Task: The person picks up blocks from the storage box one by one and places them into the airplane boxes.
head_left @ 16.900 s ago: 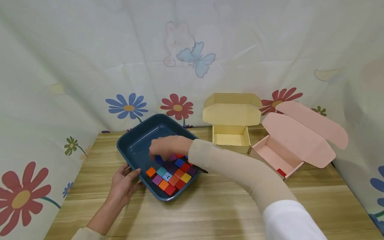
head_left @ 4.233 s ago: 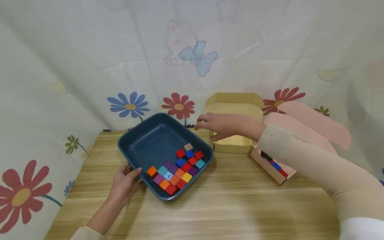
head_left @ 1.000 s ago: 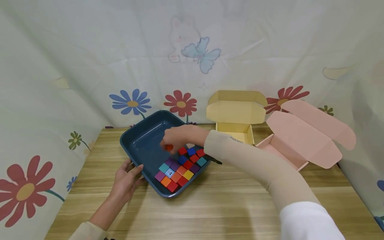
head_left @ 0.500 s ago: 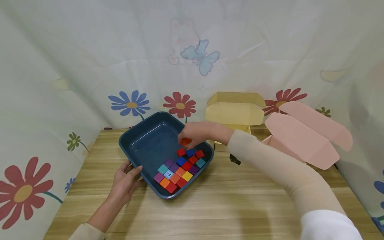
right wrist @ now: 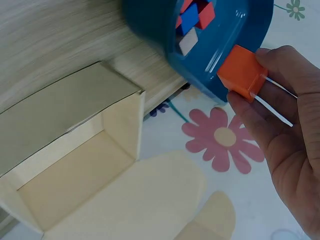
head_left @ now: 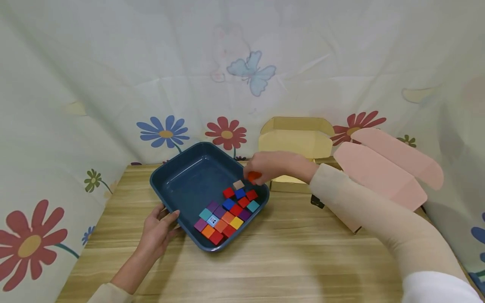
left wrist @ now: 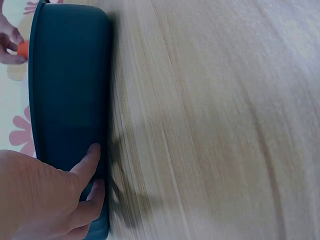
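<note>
My right hand (head_left: pixel 267 165) pinches an orange cube (right wrist: pixel 241 70) between thumb and fingers, raised over the right rim of the dark blue tray (head_left: pixel 182 176). In the right wrist view, the cube overlaps the tray's wall. Several colored cubes sit close together at the tray's near right end, among them a yellow cube (head_left: pixel 236 223), a beige cube (head_left: pixel 238 185) and a light blue patterned cube (head_left: pixel 213 220). My left hand (head_left: pixel 159 229) holds the tray at its left edge, thumb at the rim. Its fingers (left wrist: pixel 90 160) lie against the outer wall in the left wrist view.
Right of the tray stands a yellow box (head_left: pixel 295 143) with its lid up, partly behind my right hand. Farther right is an open pink box (head_left: pixel 382 172), its inside hidden by my sleeve. A flowered curtain (head_left: pixel 113 84) hangs behind the wooden table (head_left: pixel 265 261).
My right hand, after placing a blue cube in the pink box, has picked up the orange cube from the tray's left and carried it rightward toward the yellow box. The left hand stays put.
</note>
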The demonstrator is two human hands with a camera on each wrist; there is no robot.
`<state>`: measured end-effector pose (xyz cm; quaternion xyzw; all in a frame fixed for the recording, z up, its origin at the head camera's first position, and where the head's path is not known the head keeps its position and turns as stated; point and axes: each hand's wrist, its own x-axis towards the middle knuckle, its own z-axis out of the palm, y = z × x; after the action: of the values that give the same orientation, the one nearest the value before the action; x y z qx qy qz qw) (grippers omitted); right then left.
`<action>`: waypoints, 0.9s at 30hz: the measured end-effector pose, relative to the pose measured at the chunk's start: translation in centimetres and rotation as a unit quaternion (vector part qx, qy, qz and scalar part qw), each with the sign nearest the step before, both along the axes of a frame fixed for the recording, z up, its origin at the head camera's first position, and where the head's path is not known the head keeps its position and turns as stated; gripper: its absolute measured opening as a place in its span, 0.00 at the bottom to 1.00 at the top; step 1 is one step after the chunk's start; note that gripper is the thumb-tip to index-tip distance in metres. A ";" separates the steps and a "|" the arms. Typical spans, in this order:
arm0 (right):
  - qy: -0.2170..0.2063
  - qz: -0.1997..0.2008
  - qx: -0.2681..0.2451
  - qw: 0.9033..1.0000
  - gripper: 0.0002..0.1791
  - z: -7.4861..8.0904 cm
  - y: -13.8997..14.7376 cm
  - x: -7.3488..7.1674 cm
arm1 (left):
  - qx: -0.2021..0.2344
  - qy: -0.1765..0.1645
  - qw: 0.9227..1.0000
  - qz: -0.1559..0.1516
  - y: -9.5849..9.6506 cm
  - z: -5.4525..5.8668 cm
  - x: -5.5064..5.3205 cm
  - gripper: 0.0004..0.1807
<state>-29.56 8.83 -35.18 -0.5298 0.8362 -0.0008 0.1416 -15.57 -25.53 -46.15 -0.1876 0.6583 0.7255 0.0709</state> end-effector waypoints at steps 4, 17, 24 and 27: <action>-0.006 -0.012 -0.007 1.000 0.15 0.0 1.3 0.2 | 0.003 0.003 1.000 -0.002 -0.1 -0.1 0.0 0.40; 0.005 -0.006 -0.036 0.999 0.12 -0.4 6.4 0.8 | 0.007 -0.003 1.000 0.001 -0.1 0.0 0.1 0.42; 0.018 -0.001 -0.057 0.998 0.12 -1.0 9.2 0.9 | 0.004 -0.002 1.000 0.003 0.0 0.0 0.0 0.41; 0.020 -0.003 -0.061 0.998 0.11 -1.4 10.2 1.0 | 0.004 -0.001 1.000 0.004 0.0 -0.1 0.0 0.41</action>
<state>-28.53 19.07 -36.54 -0.5348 0.8389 -0.0413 0.0924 -15.53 -25.53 -46.25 -0.1910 0.6542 0.7285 0.0698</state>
